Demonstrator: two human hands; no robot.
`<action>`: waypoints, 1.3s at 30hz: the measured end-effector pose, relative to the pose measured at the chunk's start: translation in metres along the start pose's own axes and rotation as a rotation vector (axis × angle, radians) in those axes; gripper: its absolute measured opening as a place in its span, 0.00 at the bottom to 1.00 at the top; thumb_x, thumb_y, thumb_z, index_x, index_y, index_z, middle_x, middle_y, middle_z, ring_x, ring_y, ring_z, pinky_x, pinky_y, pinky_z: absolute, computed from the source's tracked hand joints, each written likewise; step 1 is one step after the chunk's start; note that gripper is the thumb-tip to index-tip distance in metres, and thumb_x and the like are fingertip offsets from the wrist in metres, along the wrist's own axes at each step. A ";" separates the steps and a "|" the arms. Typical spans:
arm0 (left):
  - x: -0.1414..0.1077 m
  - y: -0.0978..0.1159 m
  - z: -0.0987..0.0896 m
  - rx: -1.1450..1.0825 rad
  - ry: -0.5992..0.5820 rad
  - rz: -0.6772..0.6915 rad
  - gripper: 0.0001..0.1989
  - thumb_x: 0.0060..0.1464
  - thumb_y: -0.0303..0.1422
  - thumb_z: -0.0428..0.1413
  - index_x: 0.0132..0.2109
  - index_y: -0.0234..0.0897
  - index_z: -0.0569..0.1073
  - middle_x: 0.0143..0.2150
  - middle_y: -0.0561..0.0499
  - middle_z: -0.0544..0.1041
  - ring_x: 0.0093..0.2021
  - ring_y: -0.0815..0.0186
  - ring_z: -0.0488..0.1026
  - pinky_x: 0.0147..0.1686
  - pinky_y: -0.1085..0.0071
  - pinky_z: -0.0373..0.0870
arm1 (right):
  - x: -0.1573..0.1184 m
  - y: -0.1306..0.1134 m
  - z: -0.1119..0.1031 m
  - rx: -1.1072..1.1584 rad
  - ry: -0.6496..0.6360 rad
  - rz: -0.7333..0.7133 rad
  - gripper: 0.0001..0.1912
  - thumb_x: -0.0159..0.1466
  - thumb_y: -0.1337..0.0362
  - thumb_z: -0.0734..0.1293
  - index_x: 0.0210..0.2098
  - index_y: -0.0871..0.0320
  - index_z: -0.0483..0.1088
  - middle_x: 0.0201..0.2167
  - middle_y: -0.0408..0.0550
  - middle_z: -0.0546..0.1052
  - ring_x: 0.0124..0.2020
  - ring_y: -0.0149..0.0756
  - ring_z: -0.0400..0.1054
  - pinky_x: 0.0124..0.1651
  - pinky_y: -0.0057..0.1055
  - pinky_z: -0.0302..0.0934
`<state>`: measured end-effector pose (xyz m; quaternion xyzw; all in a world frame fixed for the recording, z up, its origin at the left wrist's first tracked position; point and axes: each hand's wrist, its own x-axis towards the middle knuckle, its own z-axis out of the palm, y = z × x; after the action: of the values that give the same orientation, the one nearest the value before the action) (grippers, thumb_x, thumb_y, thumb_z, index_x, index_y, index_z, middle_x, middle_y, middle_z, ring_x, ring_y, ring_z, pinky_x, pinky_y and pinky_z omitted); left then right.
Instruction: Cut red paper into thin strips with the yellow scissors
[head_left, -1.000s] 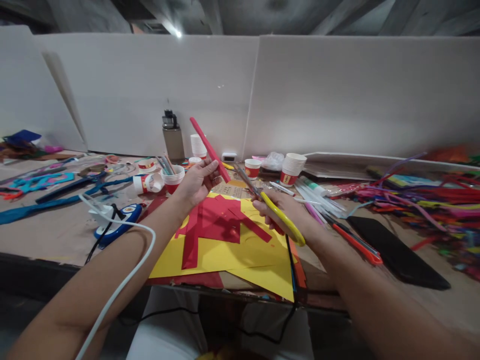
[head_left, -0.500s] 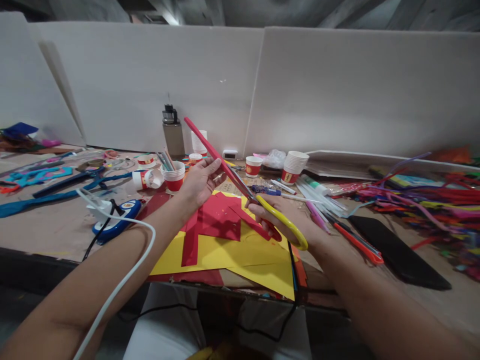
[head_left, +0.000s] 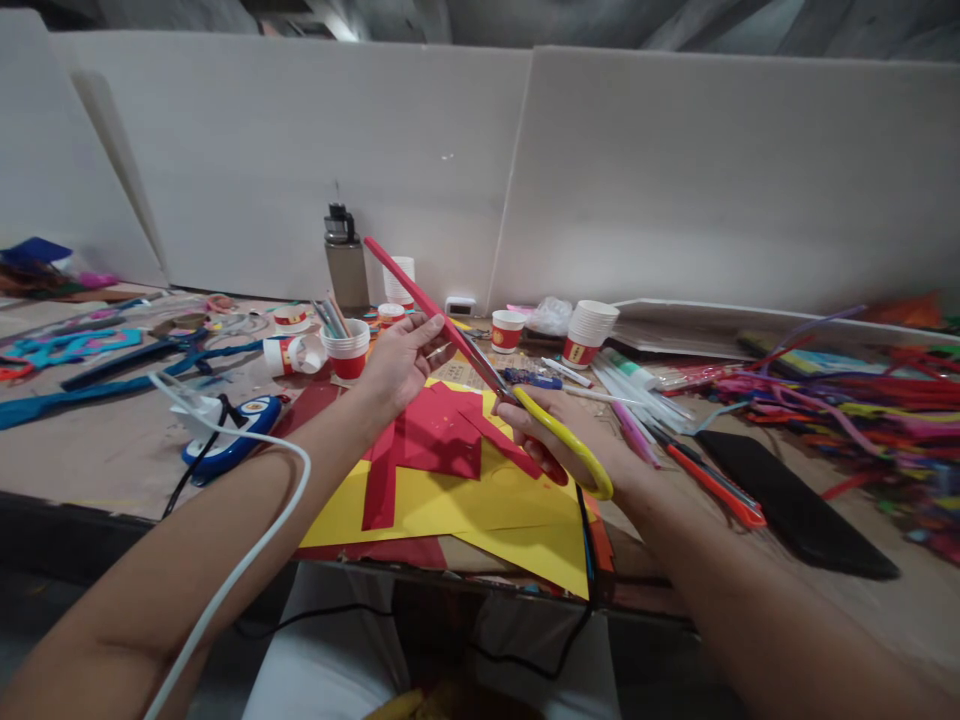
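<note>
My left hand (head_left: 409,362) pinches a long red paper strip (head_left: 401,272) that slants down to the right. My right hand (head_left: 536,432) is closed on scissors with yellow handles (head_left: 562,435); their blades lie along the lower part of the strip. Below both hands, red paper pieces (head_left: 439,440) rest on yellow sheets (head_left: 435,515). One red strip (head_left: 380,490) points toward the table's front edge, and another lies under the scissors.
Paper cups (head_left: 345,355) with pens stand behind my left arm, near a bottle (head_left: 345,265). A stack of cups (head_left: 589,335) stands behind my right hand. Rightward lie a red cutter (head_left: 720,485), a black slab (head_left: 795,505) and colourful strips (head_left: 870,410). A white cable (head_left: 247,565) crosses my left arm.
The fingers of my right hand and the scissors' handles have drawn closer together. The strip and my left hand have hardly moved.
</note>
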<state>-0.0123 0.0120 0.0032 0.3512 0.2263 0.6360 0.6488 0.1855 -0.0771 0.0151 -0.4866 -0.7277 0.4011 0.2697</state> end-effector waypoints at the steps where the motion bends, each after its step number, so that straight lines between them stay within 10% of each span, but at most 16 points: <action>1: 0.000 0.000 0.000 0.001 -0.002 0.002 0.04 0.50 0.24 0.58 0.33 0.32 0.70 0.28 0.54 0.76 0.28 0.75 0.73 0.38 0.73 0.72 | 0.000 0.000 0.000 -0.005 -0.002 0.004 0.19 0.61 0.47 0.62 0.27 0.57 0.57 0.16 0.36 0.62 0.12 0.22 0.54 0.14 0.21 0.50; 39: 0.001 0.001 -0.002 -0.001 -0.010 -0.003 0.03 0.51 0.23 0.57 0.32 0.32 0.70 0.28 0.53 0.76 0.29 0.73 0.74 0.37 0.72 0.72 | -0.001 0.002 0.007 0.040 0.054 0.049 0.23 0.59 0.43 0.63 0.27 0.56 0.56 0.16 0.35 0.60 0.10 0.21 0.53 0.10 0.19 0.50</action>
<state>-0.0143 0.0131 0.0025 0.3539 0.2232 0.6333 0.6510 0.1810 -0.0800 0.0097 -0.5092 -0.6999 0.4089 0.2891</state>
